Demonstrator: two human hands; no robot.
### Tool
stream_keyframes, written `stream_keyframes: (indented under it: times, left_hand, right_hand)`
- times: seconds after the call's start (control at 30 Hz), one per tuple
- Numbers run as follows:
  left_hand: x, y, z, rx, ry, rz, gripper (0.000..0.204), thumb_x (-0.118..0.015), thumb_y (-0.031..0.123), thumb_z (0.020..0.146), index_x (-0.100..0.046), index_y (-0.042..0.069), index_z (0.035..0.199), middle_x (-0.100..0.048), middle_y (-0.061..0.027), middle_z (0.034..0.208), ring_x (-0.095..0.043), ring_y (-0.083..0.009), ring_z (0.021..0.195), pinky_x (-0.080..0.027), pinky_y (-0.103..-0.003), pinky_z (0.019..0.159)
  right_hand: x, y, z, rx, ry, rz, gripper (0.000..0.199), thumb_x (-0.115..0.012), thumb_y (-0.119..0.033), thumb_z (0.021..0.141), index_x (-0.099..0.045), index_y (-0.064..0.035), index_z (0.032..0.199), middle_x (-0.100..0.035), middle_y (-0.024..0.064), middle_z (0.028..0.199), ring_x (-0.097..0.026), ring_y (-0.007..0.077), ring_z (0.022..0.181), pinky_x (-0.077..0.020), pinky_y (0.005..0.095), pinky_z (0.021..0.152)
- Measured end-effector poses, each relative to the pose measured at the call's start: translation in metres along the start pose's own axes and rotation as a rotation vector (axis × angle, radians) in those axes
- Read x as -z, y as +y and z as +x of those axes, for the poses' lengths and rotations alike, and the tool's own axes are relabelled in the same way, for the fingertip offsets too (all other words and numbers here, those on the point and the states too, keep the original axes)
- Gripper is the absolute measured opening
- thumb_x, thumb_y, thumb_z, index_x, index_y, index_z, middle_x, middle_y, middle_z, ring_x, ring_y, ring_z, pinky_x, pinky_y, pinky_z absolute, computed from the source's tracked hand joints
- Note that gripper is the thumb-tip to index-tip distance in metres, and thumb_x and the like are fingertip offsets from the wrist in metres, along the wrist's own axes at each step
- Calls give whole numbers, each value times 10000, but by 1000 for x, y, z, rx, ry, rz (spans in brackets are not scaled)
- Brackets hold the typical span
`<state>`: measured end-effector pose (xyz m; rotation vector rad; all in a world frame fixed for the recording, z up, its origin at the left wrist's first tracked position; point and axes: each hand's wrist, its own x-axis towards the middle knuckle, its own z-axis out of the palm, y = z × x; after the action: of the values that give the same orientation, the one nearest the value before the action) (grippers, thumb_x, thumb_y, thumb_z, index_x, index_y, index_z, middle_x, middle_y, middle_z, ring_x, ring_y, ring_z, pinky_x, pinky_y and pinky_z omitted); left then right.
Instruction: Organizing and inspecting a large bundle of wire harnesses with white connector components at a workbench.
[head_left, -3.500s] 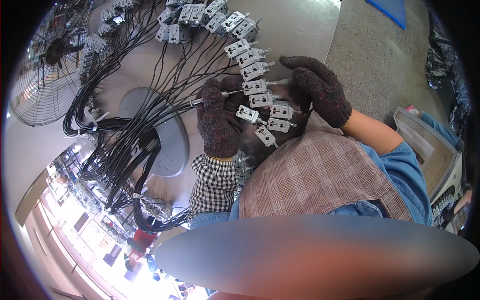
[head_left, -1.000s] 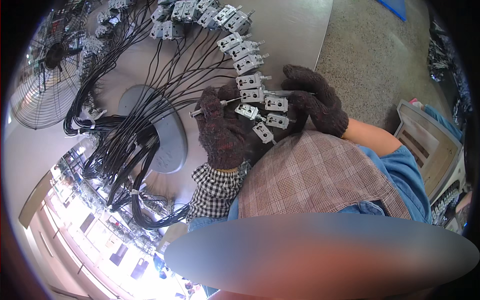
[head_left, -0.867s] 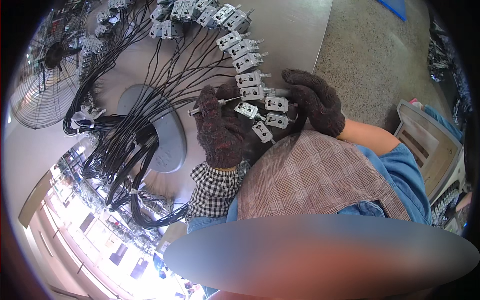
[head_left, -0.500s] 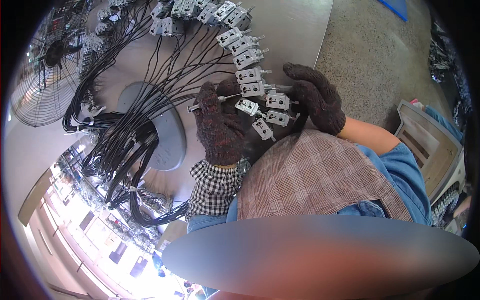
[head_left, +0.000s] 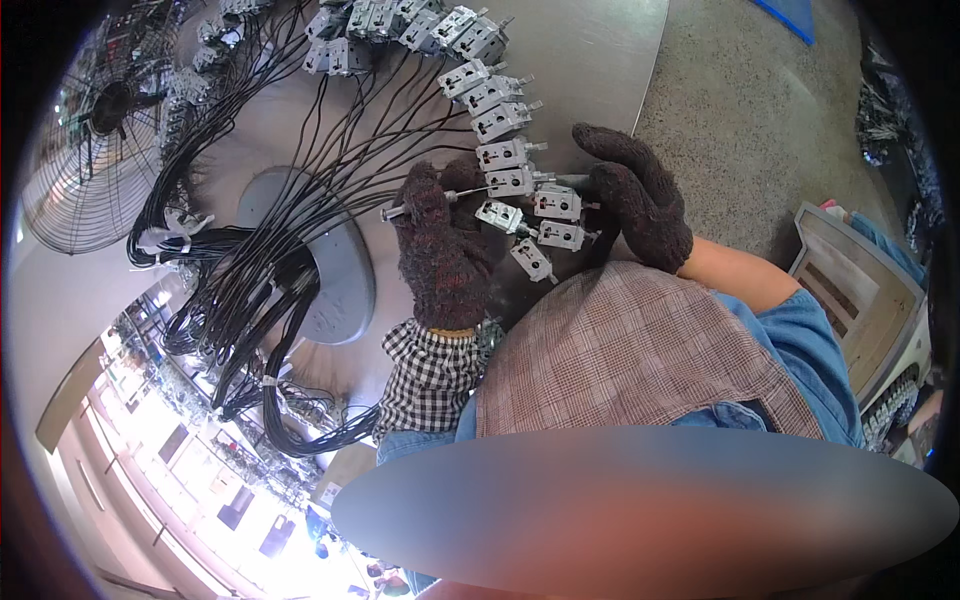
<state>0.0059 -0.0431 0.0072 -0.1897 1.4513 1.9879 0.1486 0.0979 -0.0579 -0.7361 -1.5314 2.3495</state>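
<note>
A: Starting with the head view, where are the two hands?

B: Both are near the middle of the frame, in dark knitted gloves. The left hand (head_left: 442, 235) is closed around a slim metal tool (head_left: 450, 196), whose end sticks out to the left of the glove.

A: And the other end of that tool?

B: Its thin shaft points right, to the left end of a grey metal block (head_left: 512, 181) at the centre of the frame, just above the middle. Whether the tip goes inside is too small to tell.

A: What about the right hand (head_left: 640, 200)?

B: It is bent, just right of the block, beside a grey rod (head_left: 572, 181) at the block's right end. Its grip on the rod cannot be told, as the fingers hide it.

A: What lies around them?

B: Four more blocks (head_left: 558, 203) sit just below, and a curved row of blocks (head_left: 497, 91) runs toward the top of the frame over a grey tabletop (head_left: 590, 60). Black cables (head_left: 240, 290) spread across the left, partly over a grey disc (head_left: 345, 290). A wire fan (head_left: 80, 190) stands at the upper left.
</note>
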Motion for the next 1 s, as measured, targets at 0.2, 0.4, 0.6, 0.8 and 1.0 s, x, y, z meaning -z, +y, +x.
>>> stream_keyframes:
  times: [0.2,0.4,0.6,0.8,1.0]
  left_hand:
    - [1,2,0,40,-112,-51,296,-519,294,937,-515,13,1032,-603,-151,1000,-624,-257,912,-558,-364,731]
    - [13,-12,2,-160,-109,182,330,-530,307,929,-475,31,1101,-574,-142,1048,-607,-264,963,-544,-366,789]
    - [10,-5,3,3,-118,-125,324,-539,285,926,-470,36,1121,-577,-149,1049,-606,-270,966,-548,-388,792]
    - [7,-2,0,50,-28,-134,316,-540,296,925,-494,22,1075,-594,-150,1008,-623,-276,922,-554,-383,756]
    - [24,-10,8,-20,-389,-186,350,-489,248,954,-426,80,1255,-545,-125,1155,-563,-296,1070,-487,-405,910]
  right_hand:
    - [-11,-22,0,-240,74,204,367,-466,-194,956,-438,-50,1292,-495,103,1272,-587,236,1042,-513,330,824]
    - [-12,-35,3,-333,67,155,380,-487,-221,939,-460,-55,1280,-538,107,1200,-593,220,1015,-518,324,812]
    - [-13,-30,4,-257,81,308,399,-500,-220,923,-456,-61,1286,-555,133,1163,-605,213,951,-522,328,800]
    - [-7,-25,3,-123,42,179,378,-539,-185,920,-470,-68,1273,-551,94,1160,-606,183,907,-535,307,753]
    - [-4,-18,4,-238,46,276,410,-544,-161,907,-450,-38,1287,-520,118,1229,-582,185,971,-515,301,805]
